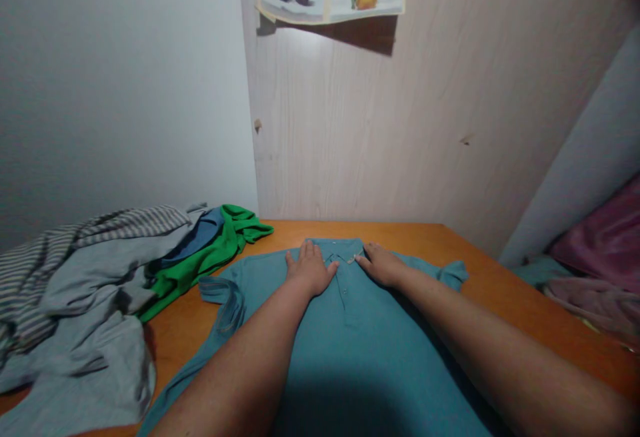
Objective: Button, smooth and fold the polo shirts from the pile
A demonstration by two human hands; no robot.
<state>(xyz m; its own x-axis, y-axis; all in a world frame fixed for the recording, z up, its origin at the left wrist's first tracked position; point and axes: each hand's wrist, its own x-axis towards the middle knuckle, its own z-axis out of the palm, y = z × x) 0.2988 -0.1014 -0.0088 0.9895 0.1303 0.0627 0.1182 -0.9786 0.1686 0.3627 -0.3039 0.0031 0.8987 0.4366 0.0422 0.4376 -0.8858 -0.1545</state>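
A teal polo shirt (350, 357) lies spread front side up, its collar at the far end and its buttoned placket in the middle. My left hand (311, 270) rests flat on the chest just left of the placket, fingers spread toward the collar. On the other side, my right hand (383, 265) touches the right part of the collar, thumb apart from the fingers; its outer fingers are partly hidden. The shirt's left sleeve is folded and bunched, and its right sleeve end is crumpled. My forearms cover parts of the shirt's sides.
The shirt lies on an orange-brown table (420, 237). A heap of grey clothes (100, 357), a striped garment (45, 267) and a green cloth (200, 270) sits at the left. Behind stands a pale wood panel (350, 143) with a fruit picture (345, 3). Pink fabric (605, 243) lies at far right.
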